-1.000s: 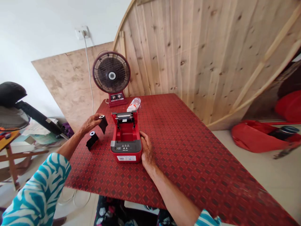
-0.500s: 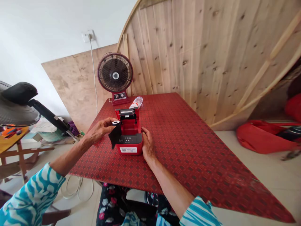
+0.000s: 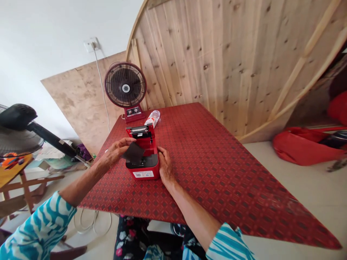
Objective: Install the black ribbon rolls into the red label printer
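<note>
A small red and black label printer (image 3: pixel 145 172) stands on the table with its lid (image 3: pixel 140 130) raised. My left hand (image 3: pixel 117 151) is at its left side, fingers closed on a paper roll whose black strip (image 3: pixel 135 154) hangs over the front left of the printer's opening. The fingers and strip hide the roll itself. Against the printer's right side rests my right hand (image 3: pixel 165 166), its fingers curled along the casing and steadying it. A white label with a printed code (image 3: pixel 143 174) is on the printer's front.
A red patterned cloth covers the table (image 3: pixel 206 173). Behind the printer lie a clear plastic bottle (image 3: pixel 153 118) and a dark red desk fan (image 3: pixel 125 88). A black standing fan (image 3: pixel 18 117) is at the left, and a red bag (image 3: pixel 303 146) lies on the floor at right.
My left hand has turned the roll, bringing its black strip rightward over the printer's opening. The roll's white core no longer shows. My right hand stays at the printer's side.
</note>
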